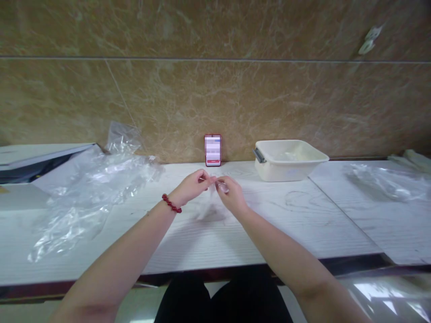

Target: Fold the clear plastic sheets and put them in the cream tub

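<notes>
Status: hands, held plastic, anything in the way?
Left hand and right hand together, pinching clear plastic. Plastic's outline blurred. Phone upright beyond, seemingly out of the way.

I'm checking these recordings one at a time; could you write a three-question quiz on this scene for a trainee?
1. Which wrist wears the red bead bracelet?
2. True or false: the cream bin stands to the right of the phone.
3. What do the left hand and right hand hold between them: (a) a pen, (b) thin clear plastic, (c) a cloth?

Key: 1. Left. 2. True. 3. b.
</notes>
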The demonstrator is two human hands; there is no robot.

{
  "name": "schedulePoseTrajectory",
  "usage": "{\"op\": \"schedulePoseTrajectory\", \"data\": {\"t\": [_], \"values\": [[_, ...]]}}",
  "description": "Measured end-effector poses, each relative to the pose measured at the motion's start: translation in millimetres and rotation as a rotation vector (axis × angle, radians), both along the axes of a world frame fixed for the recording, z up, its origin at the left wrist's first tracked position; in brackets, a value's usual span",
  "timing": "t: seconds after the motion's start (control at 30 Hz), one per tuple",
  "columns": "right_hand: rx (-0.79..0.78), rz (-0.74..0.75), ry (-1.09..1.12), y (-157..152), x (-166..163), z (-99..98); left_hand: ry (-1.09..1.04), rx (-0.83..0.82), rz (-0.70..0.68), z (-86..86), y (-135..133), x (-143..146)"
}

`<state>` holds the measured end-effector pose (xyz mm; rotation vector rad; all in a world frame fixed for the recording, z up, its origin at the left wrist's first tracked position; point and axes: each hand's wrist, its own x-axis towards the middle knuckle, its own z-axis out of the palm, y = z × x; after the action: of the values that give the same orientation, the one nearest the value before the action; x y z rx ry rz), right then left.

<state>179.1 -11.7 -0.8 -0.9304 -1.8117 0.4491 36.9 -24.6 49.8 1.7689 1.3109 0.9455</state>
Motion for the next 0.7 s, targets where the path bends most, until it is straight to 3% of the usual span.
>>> {"op": "schedulePoseTrajectory", "data": {"t": [0.2,0.33,0.57,0.7], "values": [[-0.105,-0.123,0.056,4,6,7.7,0.116,-0.004,0.031,-19.7,-27,10],[-0.202,-0.127,0.160,17,14,7.6,0.166,-0.070,0.065,-27.2,-23,-10],[-0.477,-0.119,0.433,34,26,7.2,-0.212,-0.183,0.186,-11.2,-8,-53],[-0.582,-0.063,0.555,33,27,10.7,-0.428,-0.116,0.280,-1.7,-2,-60]]}}
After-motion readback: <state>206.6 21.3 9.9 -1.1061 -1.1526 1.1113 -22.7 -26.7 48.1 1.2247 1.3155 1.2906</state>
